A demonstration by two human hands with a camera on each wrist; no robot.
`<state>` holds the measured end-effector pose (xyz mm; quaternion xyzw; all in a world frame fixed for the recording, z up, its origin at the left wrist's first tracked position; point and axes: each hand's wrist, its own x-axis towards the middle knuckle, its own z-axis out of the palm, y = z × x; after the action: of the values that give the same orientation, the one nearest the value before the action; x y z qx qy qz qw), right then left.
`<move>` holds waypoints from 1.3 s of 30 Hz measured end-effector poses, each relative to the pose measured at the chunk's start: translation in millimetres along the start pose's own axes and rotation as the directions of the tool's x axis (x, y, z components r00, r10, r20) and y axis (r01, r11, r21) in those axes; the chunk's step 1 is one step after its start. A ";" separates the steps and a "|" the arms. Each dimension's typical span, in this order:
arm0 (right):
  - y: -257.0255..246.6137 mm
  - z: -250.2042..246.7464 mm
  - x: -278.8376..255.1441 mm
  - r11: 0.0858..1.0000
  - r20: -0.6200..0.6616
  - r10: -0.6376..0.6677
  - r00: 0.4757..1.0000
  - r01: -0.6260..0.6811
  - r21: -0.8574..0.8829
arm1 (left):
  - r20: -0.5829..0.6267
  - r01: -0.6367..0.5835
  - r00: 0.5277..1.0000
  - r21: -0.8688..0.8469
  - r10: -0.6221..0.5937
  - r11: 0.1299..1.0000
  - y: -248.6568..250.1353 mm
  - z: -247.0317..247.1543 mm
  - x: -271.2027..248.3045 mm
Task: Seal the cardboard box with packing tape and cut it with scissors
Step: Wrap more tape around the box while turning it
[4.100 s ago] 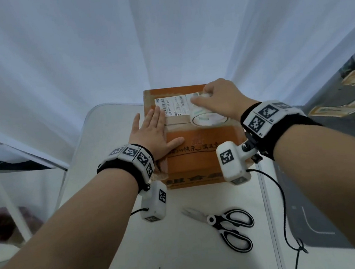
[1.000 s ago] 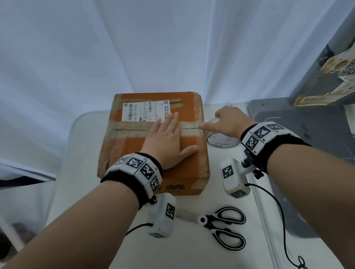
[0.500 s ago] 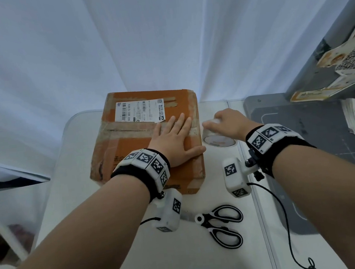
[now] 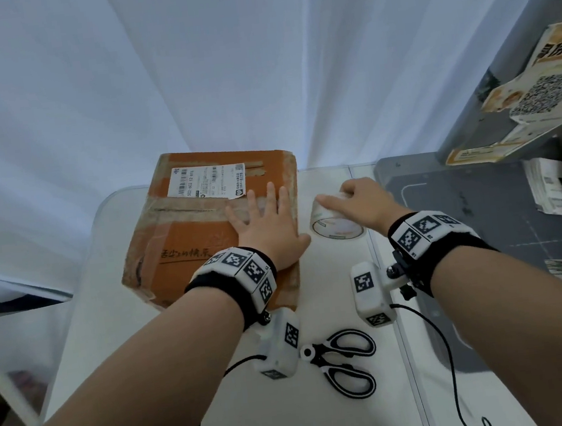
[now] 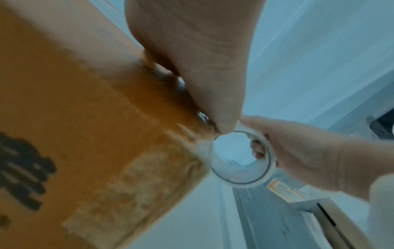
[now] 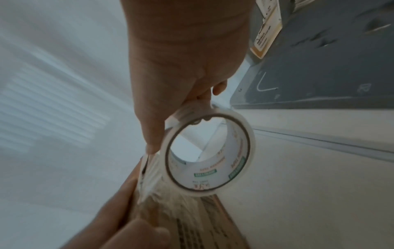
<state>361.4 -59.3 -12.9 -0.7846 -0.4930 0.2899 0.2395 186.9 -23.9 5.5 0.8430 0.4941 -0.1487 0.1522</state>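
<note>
An orange-brown cardboard box (image 4: 190, 230) with a white shipping label sits on the white table (image 4: 349, 422). My left hand (image 4: 266, 221) lies flat on the box top near its right edge, fingers straight, pressing over the seam. My right hand (image 4: 358, 200) grips a roll of clear packing tape (image 4: 333, 224) just right of the box, above the table. In the right wrist view a stretch of tape runs from the roll (image 6: 209, 155) down to the box (image 6: 192, 219). Black-and-white scissors (image 4: 342, 363) lie on the table near me, partly under my left wrist camera.
White curtains hang behind the table. A dark grey surface (image 4: 484, 224) adjoins the table on the right, with printed cartons (image 4: 539, 92) and paper stacks (image 4: 553, 188) at its far right. Cables trail from both wrist cameras across the table.
Over four seconds the roll went from the box top across to beyond its right edge. In the last second my right hand lifted the roll slightly; my left hand stayed flat on the box.
</note>
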 end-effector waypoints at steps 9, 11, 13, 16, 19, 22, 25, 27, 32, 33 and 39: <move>-7.5 17.7 -25.4 0.999 0.077 -0.005 0.997 0.002 0.044 | 0.011 0.128 0.992 0.057 -0.129 0.990 -5.0 -3.5 -16.9; -11.7 16.3 -31.4 0.997 0.046 -0.030 0.998 0.027 0.075 | -0.024 0.096 0.995 0.083 -0.094 0.992 -8.3 -1.0 -23.9; -19.2 12.7 -36.6 0.994 0.021 -0.068 0.997 0.066 0.082 | -0.040 0.077 0.996 0.095 -0.074 0.993 -12.4 -1.4 -31.6; -33.5 2.4 -39.4 0.991 -0.027 -0.124 0.992 0.125 0.045 | -0.068 0.065 0.996 0.053 -0.062 0.996 -14.4 -11.3 -40.7; -49.6 -14.4 -40.6 0.985 -0.093 -0.173 0.980 0.173 -0.013 | -0.080 0.054 0.995 -0.029 -0.056 0.998 -13.3 -27.6 -47.0; -71.3 -36.1 -42.3 0.974 -0.141 -0.221 0.965 0.209 -0.092 | -0.095 0.024 0.995 -0.123 -0.036 0.992 -12.0 -49.8 -53.3; -98.5 -57.8 -42.2 0.960 -0.161 -0.258 0.953 0.234 -0.153 | -0.099 0.006 0.994 -0.280 -0.036 0.960 -13.9 -71.1 -59.1; -118.7 -68.1 -41.3 0.950 -0.159 -0.278 0.947 0.246 -0.194 | -0.088 -0.009 0.996 -0.434 -0.033 0.901 -22.3 -78.4 -59.3; -162.9 -67.0 -35.1 0.954 -0.118 -0.285 0.951 0.269 -0.130 | -0.081 -0.062 0.997 -0.802 -0.006 0.594 -55.1 -89.7 -68.9; -169.2 -62.5 -33.7 0.957 -0.091 -0.282 0.955 0.274 -0.091 | -0.085 -0.078 0.996 -0.827 0.013 0.557 -62.4 -93.0 -72.4; -201.1 -38.4 -27.7 0.926 -0.107 -0.293 0.950 0.310 0.217 | -0.098 -0.157 0.986 -0.812 0.133 0.562 -104.1 -105.7 -78.6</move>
<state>250.7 -7.7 153.8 -0.6764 -0.5615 0.2761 0.3885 69.3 5.3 121.8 0.7171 0.4379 0.1196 0.5289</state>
